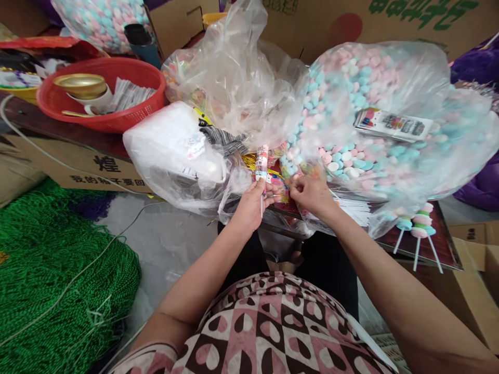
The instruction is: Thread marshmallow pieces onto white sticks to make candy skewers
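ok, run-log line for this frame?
left hand: holds wrapped candy stick | right hand: curled, grip unclear | scene: candy bag, red basket

Marshmallow stick: its printed words are too small for reading; the left hand hides part of its lower end.
Right hand: the fingers curl inward, so I cannot tell what they hold, if anything.
Cards: their print is blurred.
Bench: its surface is mostly hidden under the bags.
Green cords: the heap is cut by the left edge.
Cardboard box: the top edge cuts it.
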The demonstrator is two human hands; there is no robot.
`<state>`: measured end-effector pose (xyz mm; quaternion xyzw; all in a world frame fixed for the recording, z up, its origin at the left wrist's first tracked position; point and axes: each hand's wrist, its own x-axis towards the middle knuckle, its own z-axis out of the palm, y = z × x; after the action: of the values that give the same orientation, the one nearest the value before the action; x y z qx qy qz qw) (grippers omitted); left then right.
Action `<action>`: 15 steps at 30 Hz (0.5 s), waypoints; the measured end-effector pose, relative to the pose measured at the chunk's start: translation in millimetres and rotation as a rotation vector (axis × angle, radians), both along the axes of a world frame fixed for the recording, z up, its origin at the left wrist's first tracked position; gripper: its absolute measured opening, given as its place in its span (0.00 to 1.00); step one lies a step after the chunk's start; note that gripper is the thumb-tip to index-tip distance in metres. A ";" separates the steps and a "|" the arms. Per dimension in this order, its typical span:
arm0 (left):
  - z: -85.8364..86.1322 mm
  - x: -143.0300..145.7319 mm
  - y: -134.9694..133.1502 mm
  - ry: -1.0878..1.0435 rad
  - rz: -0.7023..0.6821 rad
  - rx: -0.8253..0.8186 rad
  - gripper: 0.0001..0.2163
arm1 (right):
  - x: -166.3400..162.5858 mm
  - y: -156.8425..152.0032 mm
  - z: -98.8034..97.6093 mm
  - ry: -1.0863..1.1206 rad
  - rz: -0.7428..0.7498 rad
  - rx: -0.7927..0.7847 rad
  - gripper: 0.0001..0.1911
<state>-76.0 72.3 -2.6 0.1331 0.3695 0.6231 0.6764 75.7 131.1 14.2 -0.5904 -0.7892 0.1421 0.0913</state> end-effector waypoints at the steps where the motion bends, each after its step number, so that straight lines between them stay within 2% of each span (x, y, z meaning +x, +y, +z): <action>1: -0.1 0.1 -0.1 0.007 -0.006 0.002 0.15 | 5.5 1.3 -0.5 0.128 -0.022 -0.024 0.09; 4: 1.8 0.2 -0.8 0.038 -0.030 -0.018 0.15 | 15.5 0.3 -1.4 0.416 -0.073 -0.052 0.13; 10: 2.9 -1.8 -2.1 0.069 -0.065 -0.009 0.14 | 5.6 -13.2 6.6 0.544 -0.015 -0.078 0.07; 12: -0.2 -2.4 -2.7 0.105 -0.084 0.010 0.14 | 1.5 -15.6 12.2 0.663 -0.077 -0.169 0.08; 15: -5.6 -2.0 -3.6 0.176 -0.121 0.044 0.16 | -3.1 -17.3 19.8 0.910 -0.148 -0.419 0.11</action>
<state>-78.0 68.7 -8.2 0.2240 0.4049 0.5751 0.6746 72.6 113.7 34.0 -0.5286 -0.5802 0.5334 0.3154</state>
